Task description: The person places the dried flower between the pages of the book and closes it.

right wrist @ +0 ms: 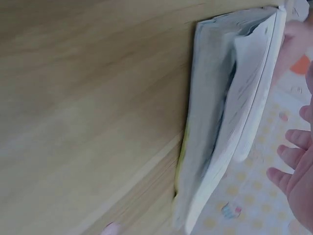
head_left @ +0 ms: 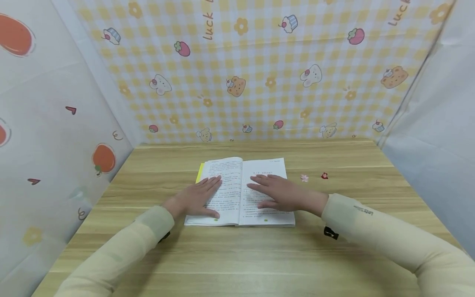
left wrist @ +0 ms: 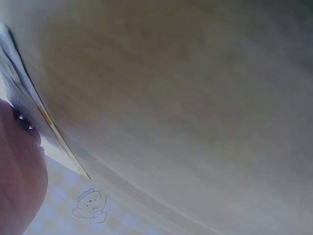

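Note:
An open book (head_left: 231, 202) lies on the wooden table, printed text on both pages and a yellow strip of cover showing at its left edge. On the left page rests my left hand (head_left: 200, 196), fingers straight and thumb spread toward the bottom. My right hand (head_left: 282, 193) is over the right page with fingers extended and apart. From the right wrist view, the right hand (right wrist: 299, 181) appears slightly off the book's page (right wrist: 239, 117), whose outer edge is a little lifted. In the left wrist view, only part of the left hand (left wrist: 22, 171) shows beside the book's edge (left wrist: 49, 120).
A pink flower-shaped piece (head_left: 304, 177) and a dark red one (head_left: 324, 175) lie on the table (head_left: 237, 260) right of the book. A yellow checked cloth (head_left: 256, 53) covers the back wall; pale sheets hang at both sides.

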The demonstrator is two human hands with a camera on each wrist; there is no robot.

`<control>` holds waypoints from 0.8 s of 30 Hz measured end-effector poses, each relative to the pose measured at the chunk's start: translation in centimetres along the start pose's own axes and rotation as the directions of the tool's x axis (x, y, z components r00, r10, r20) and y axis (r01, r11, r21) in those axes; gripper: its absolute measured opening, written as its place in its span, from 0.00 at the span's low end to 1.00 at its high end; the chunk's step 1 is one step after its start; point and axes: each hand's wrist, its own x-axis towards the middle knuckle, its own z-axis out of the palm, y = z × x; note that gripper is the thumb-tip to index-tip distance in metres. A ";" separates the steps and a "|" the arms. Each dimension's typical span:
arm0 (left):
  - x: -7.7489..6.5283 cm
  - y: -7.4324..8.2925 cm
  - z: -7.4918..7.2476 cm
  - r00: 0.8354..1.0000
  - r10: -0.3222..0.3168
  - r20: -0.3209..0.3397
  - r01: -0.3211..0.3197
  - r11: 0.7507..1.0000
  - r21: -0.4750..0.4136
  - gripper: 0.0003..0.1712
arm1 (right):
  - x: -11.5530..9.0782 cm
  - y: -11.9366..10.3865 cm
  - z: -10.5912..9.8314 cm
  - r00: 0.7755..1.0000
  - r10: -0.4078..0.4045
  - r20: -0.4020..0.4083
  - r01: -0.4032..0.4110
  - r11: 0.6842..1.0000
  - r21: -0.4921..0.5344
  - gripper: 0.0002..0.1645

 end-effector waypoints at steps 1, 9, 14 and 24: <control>0.0 0.0 -0.1 1.000 0.001 0.003 -0.001 1.000 -0.001 0.63 | -0.4 0.2 -0.1 1.000 0.010 -0.018 -0.009 1.000 0.029 0.39; 0.0 0.0 0.1 1.000 0.012 -0.005 -0.012 1.000 0.003 0.62 | -3.5 2.7 0.2 0.987 0.120 -0.103 -0.092 0.965 0.246 0.38; 0.0 0.1 -0.1 1.000 0.015 -0.001 -0.015 1.000 -0.007 0.62 | -5.2 4.0 0.4 0.969 0.224 -0.106 -0.157 0.886 0.437 0.37; -0.1 0.1 -0.2 1.000 0.023 -0.010 -0.023 1.000 -0.021 0.62 | -9.1 7.1 1.3 0.924 0.382 -0.036 -0.276 0.728 0.627 0.31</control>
